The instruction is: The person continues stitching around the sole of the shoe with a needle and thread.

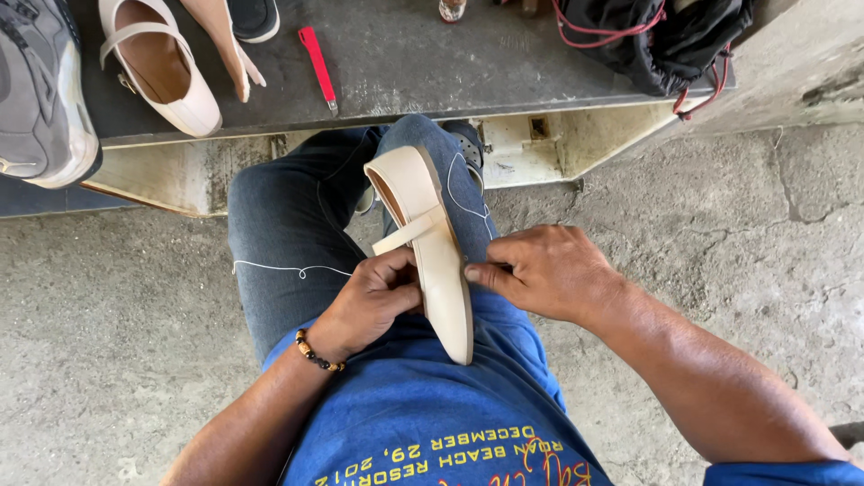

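— What's the setting?

— Rough grey concrete floor (pixel 720 270) fills most of the frame. Across the top runs a low dark table (pixel 432 63) with a pale, worn front edge. On it, at the upper left, a grey sneaker (pixel 36 90), beside it a cream strap shoe (pixel 162 76), then a slim red tool (pixel 317 65); at the upper right, a black bag with red cords (pixel 657 36).

— And the person?

— Seated, in blue jeans (pixel 288 234) and a blue shirt (pixel 423 414), one leg crossed up the middle of the frame. A cream flat shoe (pixel 432 252) rests on that thigh, at the centre, toe pointing down toward the shirt, strap across its opening.

— The hands?

— The left hand (pixel 373 301), with a beaded bracelet (pixel 315 353) at the wrist, is curled closed against the shoe's left side, gripping it. The right hand (pixel 544 270) is pinched closed at the shoe's right edge, fingertips touching it; whether it holds a needle I cannot tell. A thin white thread (pixel 292 268) trails left across the jeans, and another loop lies above the right hand.

— What could go wrong?

— I'd judge the loose thread could snag or knot on the jeans when pulled. The shoe is only balanced on the leg, so a hard tug might twist it out of the left hand's grip.
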